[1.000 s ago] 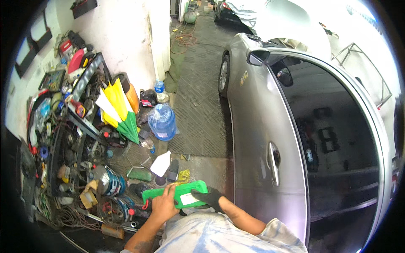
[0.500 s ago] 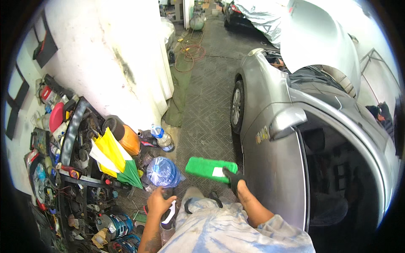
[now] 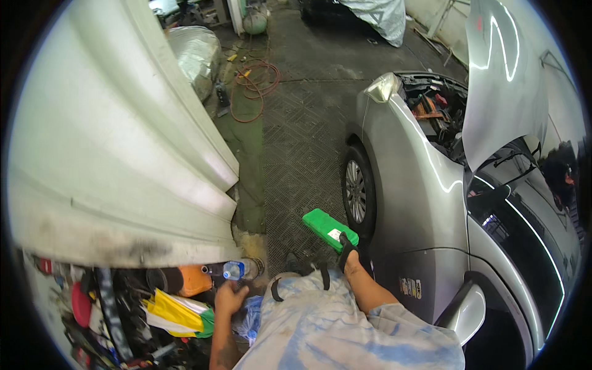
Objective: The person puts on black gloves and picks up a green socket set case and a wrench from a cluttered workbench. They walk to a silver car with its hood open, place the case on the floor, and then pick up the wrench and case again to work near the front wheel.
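Green flat device [image 3: 329, 229]: rectangular, bright green, with a pale label near its rear end. I see it held out over the ribbed floor [image 3: 296, 154], just beside the front wheel [image 3: 354, 192] of the silver car [image 3: 419, 203]. My right hand [image 3: 349, 258] is closed around its near end; a dark strap or handle runs over that hand, and the fingers themselves are mostly hidden beneath the device.

Left hand [image 3: 228, 297]: hangs low at my side, fingers loosely curled, holding nothing that I can make out. It sits just above a yellow, white and green folded umbrella [image 3: 176, 311] and near a clear plastic bottle with a blue cap [image 3: 235, 269].

Car: bonnet [image 3: 502, 80] raised, engine bay [image 3: 435, 111] exposed; side mirror [image 3: 464, 313] at lower right. The device is apart from the car body and well short of the engine bay.

Other stock noted: orange container [image 3: 194, 280] beside the bottle; coiled red hose [image 3: 256, 80] on the floor further off; grey-covered bundle [image 3: 194, 52] by the white wall [image 3: 111, 154]; a green tank [image 3: 254, 23] at the top; cluttered tools and cables at lower left, too jumbled to itemise.

Progress, as I judge it: the device is in hand and carried alongside the car's front quarter. It is not connected to or resting on anything, so whatever use it has at the car appears not yet begun.
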The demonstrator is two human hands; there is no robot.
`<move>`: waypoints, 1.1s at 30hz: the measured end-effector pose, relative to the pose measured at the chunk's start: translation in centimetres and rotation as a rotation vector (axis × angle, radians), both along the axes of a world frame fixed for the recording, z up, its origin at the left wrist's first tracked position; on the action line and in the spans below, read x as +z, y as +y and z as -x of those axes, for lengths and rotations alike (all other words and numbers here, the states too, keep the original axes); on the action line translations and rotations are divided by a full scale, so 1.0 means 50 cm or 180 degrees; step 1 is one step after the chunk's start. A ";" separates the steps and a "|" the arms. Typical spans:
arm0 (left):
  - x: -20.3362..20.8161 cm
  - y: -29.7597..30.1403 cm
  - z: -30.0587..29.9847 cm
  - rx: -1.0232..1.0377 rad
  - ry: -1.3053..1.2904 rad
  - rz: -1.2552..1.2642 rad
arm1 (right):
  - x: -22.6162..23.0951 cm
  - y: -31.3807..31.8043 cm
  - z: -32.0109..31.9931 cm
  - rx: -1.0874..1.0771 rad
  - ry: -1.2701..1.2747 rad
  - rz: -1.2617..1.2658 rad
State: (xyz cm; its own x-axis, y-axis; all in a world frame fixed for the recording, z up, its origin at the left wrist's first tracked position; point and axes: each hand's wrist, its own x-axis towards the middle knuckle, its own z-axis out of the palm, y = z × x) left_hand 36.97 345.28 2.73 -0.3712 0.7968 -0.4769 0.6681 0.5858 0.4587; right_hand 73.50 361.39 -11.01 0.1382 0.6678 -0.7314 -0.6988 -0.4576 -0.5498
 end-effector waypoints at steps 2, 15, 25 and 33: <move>0.029 0.216 0.040 -0.0235 -0.0125 -0.0361 | -0.069 0.072 -0.044 -0.0067 0.0614 0.0322; -0.245 0.919 0.267 0.0101 -0.0372 0.0083 | -0.191 0.704 0.029 -0.0682 0.0656 0.0717; -0.338 1.280 0.345 -0.0315 -0.0865 0.2415 | -0.313 1.156 0.126 -0.0569 0.0348 0.1142; -0.448 1.809 0.288 -0.0627 -0.0744 0.1242 | -0.692 1.456 0.182 -0.0686 -0.0183 0.1584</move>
